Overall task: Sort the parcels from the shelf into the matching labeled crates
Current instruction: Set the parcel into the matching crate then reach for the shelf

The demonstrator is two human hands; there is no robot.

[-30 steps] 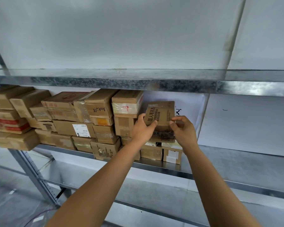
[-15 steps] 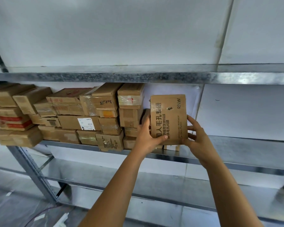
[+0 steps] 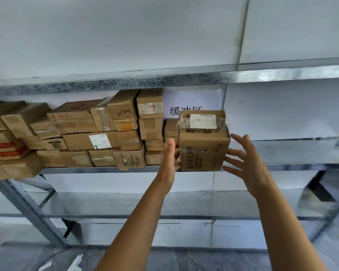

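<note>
A brown cardboard parcel with a white label under clear tape on its upper face and dark print on its front hangs in front of the middle shelf. My left hand presses flat against its left side, fingers straight. My right hand is at its right side with fingers spread, the fingertips touching the box edge. Several more cardboard parcels are stacked on the shelf to the left.
A white paper sign with printed characters hangs on the wall behind the parcel. The upper shelf edge runs just above the stack. The shelf's right part and the lower shelf are bare metal. A slanted upright stands at the left.
The parcel came off the stack and toward me, then tipped so its labelled face shows. Both hands went from gripping it to pressing its sides with straight fingers.
</note>
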